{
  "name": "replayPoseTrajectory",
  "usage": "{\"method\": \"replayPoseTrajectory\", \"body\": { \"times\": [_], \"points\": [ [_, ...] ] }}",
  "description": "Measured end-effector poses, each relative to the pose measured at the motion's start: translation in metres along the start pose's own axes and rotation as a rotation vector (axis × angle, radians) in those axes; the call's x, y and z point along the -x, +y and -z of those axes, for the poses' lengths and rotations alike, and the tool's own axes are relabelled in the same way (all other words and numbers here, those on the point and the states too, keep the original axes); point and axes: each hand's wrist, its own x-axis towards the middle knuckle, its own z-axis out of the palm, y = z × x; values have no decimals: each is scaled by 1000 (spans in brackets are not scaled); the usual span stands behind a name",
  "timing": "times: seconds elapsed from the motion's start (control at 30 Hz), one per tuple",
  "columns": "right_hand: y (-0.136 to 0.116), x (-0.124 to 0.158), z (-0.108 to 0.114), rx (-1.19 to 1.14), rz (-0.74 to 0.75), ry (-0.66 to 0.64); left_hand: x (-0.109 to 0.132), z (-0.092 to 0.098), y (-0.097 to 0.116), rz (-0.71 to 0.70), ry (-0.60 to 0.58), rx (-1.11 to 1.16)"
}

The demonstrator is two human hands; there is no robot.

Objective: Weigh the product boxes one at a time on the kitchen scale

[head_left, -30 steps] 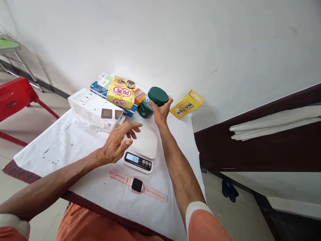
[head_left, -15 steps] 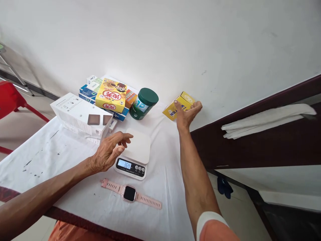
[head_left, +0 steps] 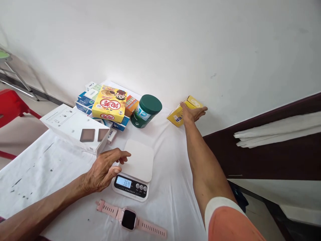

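Note:
My right hand [head_left: 192, 113] reaches out to a yellow box [head_left: 175, 117] at the table's far right edge, by the wall. Its thumb lies on the front of the box and its fingers go round the right side. Over the left edge of a white digital kitchen scale [head_left: 140, 159] hovers my left hand [head_left: 106, 167], fingers loosely bent, thumb apart, holding nothing. The scale's plate is bare, and its lit display [head_left: 123, 182] appears to read 364. A pink smartwatch [head_left: 128, 219] lies with its strap spread out in front of the scale.
A green-lidded tub [head_left: 146, 112] stands behind the scale. To its left are a yellow snack box [head_left: 110, 103] on top of several stacked boxes, and a large white box [head_left: 72, 129]. A red chair [head_left: 11, 107] is at the left; the wall runs behind the white-clothed table [head_left: 173, 187].
The whole view has shifted slightly, with the table things lower in it. My right hand stays at the yellow box, its fingers stretched a little farther; my left hand remains over the scale's edge.

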Motion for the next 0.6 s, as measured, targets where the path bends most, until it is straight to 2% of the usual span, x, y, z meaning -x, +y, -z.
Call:
{"method": "replayPoseTrajectory", "body": {
  "times": [0.13,0.3,0.47,0.6],
  "points": [
    [15,5,12,-23,35,47,-4,3,4,-35,-3,-26],
    [40,17,57,-114,74,47,-6,5,6,-65,-7,-32],
    [54,38,117,-284,331,-3,-5,3,1,45,49,7],
    [51,78,155,-448,537,-148,-4,-3,-6,64,56,-38]
  ]
}}
